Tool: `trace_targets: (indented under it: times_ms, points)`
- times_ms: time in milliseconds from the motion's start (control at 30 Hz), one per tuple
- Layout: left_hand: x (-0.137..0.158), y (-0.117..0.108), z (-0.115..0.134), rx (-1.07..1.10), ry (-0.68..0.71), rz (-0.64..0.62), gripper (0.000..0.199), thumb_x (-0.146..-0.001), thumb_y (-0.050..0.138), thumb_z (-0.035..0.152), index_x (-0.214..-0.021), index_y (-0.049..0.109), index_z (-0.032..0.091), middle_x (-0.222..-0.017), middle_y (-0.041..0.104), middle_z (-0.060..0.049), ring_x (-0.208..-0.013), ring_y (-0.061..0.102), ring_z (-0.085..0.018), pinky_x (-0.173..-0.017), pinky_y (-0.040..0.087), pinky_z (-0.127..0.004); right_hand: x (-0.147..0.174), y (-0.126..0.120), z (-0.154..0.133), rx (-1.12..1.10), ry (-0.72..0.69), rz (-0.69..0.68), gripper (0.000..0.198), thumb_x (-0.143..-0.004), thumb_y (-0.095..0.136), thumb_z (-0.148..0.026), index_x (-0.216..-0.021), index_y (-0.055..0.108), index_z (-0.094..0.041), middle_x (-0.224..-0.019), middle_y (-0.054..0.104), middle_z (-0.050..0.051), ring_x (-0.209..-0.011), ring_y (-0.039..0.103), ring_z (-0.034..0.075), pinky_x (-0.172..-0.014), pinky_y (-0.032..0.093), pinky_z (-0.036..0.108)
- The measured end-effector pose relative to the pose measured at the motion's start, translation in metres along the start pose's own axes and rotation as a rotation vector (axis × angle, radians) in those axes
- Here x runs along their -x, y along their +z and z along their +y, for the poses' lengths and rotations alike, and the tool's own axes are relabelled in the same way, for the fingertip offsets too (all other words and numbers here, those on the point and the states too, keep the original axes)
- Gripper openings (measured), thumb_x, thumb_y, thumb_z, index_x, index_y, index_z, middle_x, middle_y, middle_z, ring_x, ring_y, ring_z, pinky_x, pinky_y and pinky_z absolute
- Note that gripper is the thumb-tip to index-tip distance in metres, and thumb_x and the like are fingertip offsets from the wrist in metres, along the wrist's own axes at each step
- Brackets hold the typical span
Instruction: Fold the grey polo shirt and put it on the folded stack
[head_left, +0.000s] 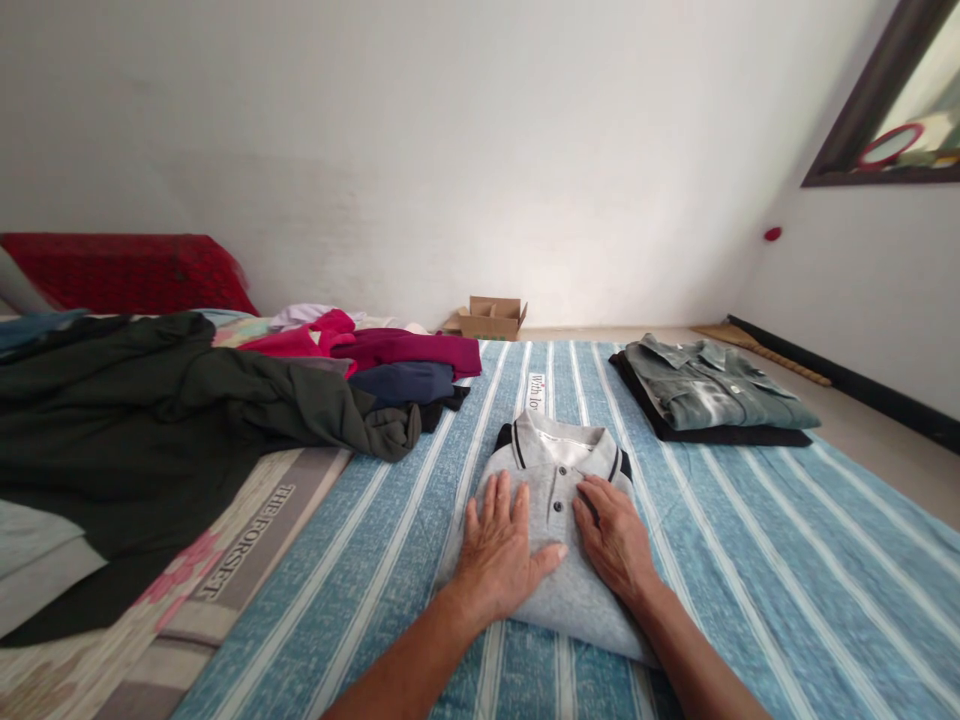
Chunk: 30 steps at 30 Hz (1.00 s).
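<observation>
A folded grey polo shirt (551,590) lies face up in front of me, its collar pointing away. Dark trim runs along the collar, and two dark buttons show on the placket. My left hand (499,550) rests flat on the left of its chest, fingers spread and thumb out towards the middle. On the right of the placket, my right hand (615,535) presses on the cloth with its fingers somewhat bent and a gap by the thumb. Neither hand grips the shirt.
Blue striped bedding (375,560) lies under the shirt. Folded dark clothes, topped by a grey-green shirt (712,385), sit at the back right. A loose heap with a dark green garment (202,400) covers the left. A cardboard box (491,318) stands by the wall.
</observation>
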<state>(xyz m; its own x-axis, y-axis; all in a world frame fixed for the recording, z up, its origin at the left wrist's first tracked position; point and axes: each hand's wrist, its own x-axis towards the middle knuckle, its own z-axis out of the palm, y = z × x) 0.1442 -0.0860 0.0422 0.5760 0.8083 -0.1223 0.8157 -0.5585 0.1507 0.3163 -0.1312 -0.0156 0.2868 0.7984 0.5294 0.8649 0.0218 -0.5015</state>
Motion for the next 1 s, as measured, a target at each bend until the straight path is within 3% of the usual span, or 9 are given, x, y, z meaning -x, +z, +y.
trace_targets:
  times_ms: [1000]
  points:
    - [-0.0018,-0.0035,-0.0003,0.059,-0.001,-0.019,0.087,-0.082,0.039,0.063,-0.147,0.022,0.007,-0.154,0.004,-0.020,-0.142,-0.003,-0.033,-0.111,0.006,-0.056,-0.0015,-0.0008,-0.0015,-0.030,0.034,-0.028,0.032,-0.091,0.046,-0.030,-0.108,0.066,-0.014,-0.118,0.062,0.014,-0.112,0.055,0.027,-0.098,0.042,0.042]
